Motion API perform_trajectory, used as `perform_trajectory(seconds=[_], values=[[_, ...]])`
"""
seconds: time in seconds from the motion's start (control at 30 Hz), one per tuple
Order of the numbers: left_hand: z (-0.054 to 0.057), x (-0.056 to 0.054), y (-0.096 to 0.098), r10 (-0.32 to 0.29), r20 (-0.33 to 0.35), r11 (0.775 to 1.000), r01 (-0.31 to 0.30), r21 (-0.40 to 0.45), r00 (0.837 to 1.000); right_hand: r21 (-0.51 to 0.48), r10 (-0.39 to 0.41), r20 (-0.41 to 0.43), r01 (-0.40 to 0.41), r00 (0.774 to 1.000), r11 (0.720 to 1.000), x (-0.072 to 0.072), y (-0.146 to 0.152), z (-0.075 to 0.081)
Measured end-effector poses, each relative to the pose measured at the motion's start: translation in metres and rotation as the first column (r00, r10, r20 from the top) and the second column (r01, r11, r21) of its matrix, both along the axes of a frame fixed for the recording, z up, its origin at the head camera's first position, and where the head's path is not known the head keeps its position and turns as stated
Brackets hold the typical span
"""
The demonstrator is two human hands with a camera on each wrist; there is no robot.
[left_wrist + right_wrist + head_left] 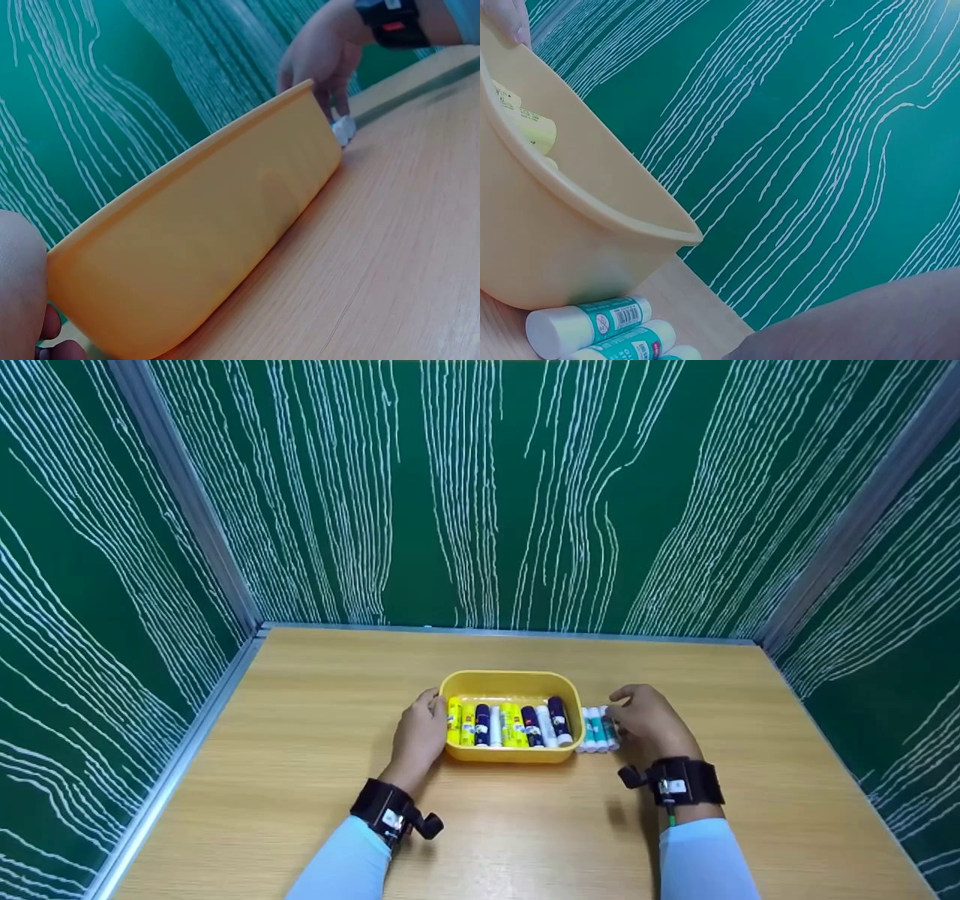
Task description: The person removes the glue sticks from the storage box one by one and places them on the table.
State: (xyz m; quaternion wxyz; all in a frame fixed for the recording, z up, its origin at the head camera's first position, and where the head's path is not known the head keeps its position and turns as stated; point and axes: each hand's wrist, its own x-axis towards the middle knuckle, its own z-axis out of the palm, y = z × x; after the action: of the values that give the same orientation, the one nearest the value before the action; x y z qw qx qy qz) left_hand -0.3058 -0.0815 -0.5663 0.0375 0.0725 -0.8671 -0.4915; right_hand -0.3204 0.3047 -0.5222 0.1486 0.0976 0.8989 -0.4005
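A yellow plastic tub stands on the table, holding a row of glue sticks with yellow, dark blue and white bodies. My left hand grips the tub's left end at the rim; in the left wrist view some of its fingers curl beside the tub wall. Against the tub's right side lie several teal-and-white glue sticks, side by side on the table. My right hand is bent down over the rightmost of them, fingertips at its far end. Whether it pinches that stick is hidden. In the right wrist view, teal labels show on the sticks.
The wooden table meets green panels with white wavy lines at the back and both sides. Grey metal posts stand at the back corners. A black strap with a small camera sits on each wrist.
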Motion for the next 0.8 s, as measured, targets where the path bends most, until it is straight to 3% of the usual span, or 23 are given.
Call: perform_trajectory(seconds=[0.2,0.43,0.6,0.8], values=[[0.003,0.0,0.0,0.002,0.004,1.0,-0.002,0.008,1.0,0.009,-0.01,-0.024,0.011,1.0,1.0,0.001,-0.011,0.014],[0.003,0.0,0.0,0.002,0.002,1.0,-0.002,0.012,1.0,0.05,0.054,-0.171,-0.046,0.984,0.998,0.002,-0.049,0.03],[0.005,0.0,0.0,0.005,-0.011,1.0,-0.005,0.003,1.0,0.069,0.118,-0.228,-0.105,0.967,0.992,0.005,-0.082,0.031],[0.002,0.001,0.0,0.001,-0.012,1.0,-0.001,0.002,1.0,0.088,0.11,-0.205,-0.094,0.973,0.992,0.01,-0.11,0.026]])
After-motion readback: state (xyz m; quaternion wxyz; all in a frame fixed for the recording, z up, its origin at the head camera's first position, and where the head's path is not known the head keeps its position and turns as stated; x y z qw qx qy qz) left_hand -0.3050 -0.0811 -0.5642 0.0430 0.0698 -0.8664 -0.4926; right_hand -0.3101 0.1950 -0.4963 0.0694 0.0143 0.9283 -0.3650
